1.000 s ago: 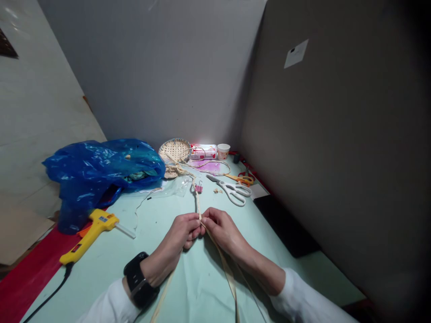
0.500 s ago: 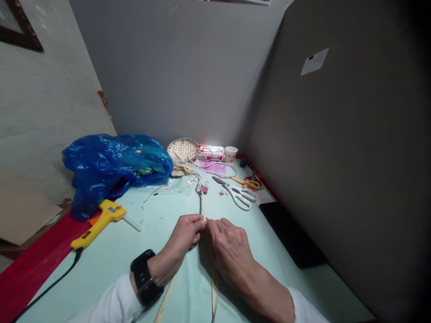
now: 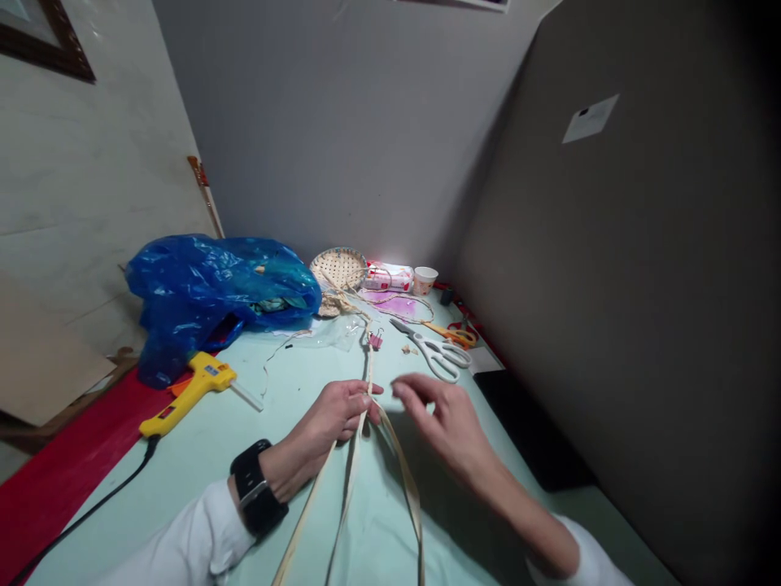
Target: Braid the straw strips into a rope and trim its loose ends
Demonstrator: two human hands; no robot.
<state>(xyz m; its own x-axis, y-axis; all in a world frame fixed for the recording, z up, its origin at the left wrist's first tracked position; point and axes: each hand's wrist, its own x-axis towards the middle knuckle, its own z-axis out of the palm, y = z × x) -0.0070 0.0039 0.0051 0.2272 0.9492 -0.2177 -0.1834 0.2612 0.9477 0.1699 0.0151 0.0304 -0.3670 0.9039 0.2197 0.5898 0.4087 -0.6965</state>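
Observation:
My left hand (image 3: 334,415) pinches a braid of pale straw strips (image 3: 367,376) that runs away from me to a small pink binder clip (image 3: 376,339). Three loose strip ends (image 3: 351,488) trail back toward me over the pale green table (image 3: 293,382). My right hand (image 3: 445,419) hovers just right of the braid, fingers apart and curled, holding nothing. A black watch (image 3: 256,498) sits on my left wrist.
A yellow glue gun (image 3: 189,392) with a black cord lies at left. A blue plastic bag (image 3: 213,293) bulges behind it. White scissors (image 3: 434,352) and orange scissors (image 3: 451,334) lie at right. A woven basket (image 3: 338,268), a paper cup (image 3: 423,280) and a dark panel (image 3: 525,431) stand around.
My right hand has let go of the strips and lifted away to the right. The loose strip ends have spread apart on the table. My left hand keeps its pinch.

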